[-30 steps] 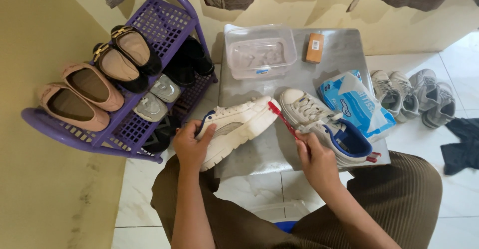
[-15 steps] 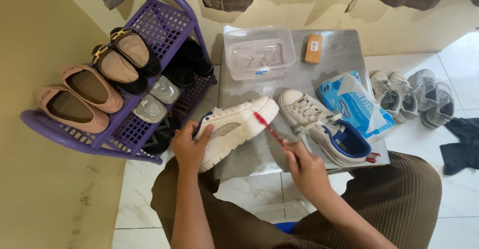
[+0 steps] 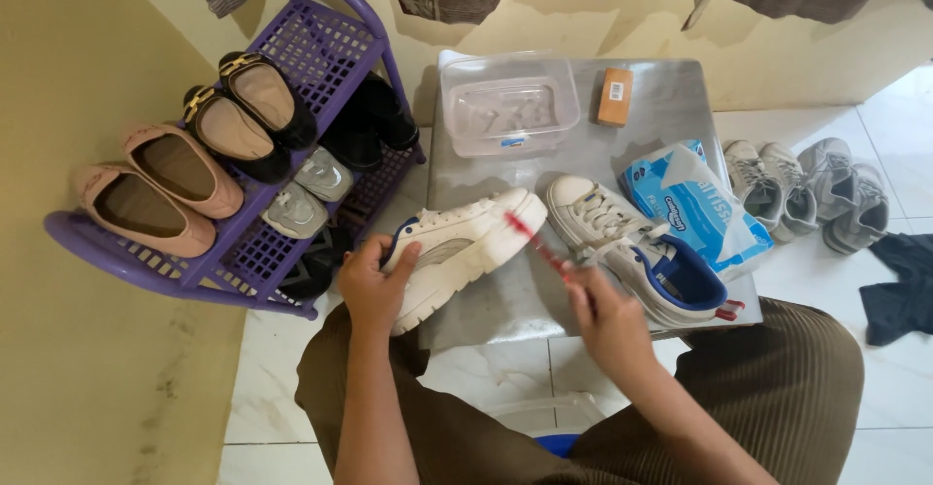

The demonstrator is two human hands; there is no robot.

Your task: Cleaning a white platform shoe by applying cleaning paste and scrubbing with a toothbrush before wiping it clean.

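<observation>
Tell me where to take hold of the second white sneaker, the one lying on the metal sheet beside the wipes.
Probably the heel collar of the second white sneaker, coming from the person's near right. Its blue-lined opening faces up and toward that side, giving an edge to pinch; the laced toe points away, and the wipes pack crowds the far side.

Low grey metal-topped table (image 3: 671,91) on white tiled floor (image 3: 486,368). On table: clear rectangular plastic container (image 3: 508,104) at far edge, small brown rectangular block (image 3: 614,96) just beside it, blue-and-white soft pack of wipes (image 3: 695,203) at right, white lace-up sneaker with blue lining (image 3: 632,247) in middle. On floor right of table: pair of grey sneakers (image 3: 807,189), dark cloth (image 3: 899,286). Purple plastic shoe rack (image 3: 321,18) stands left of table.
</observation>
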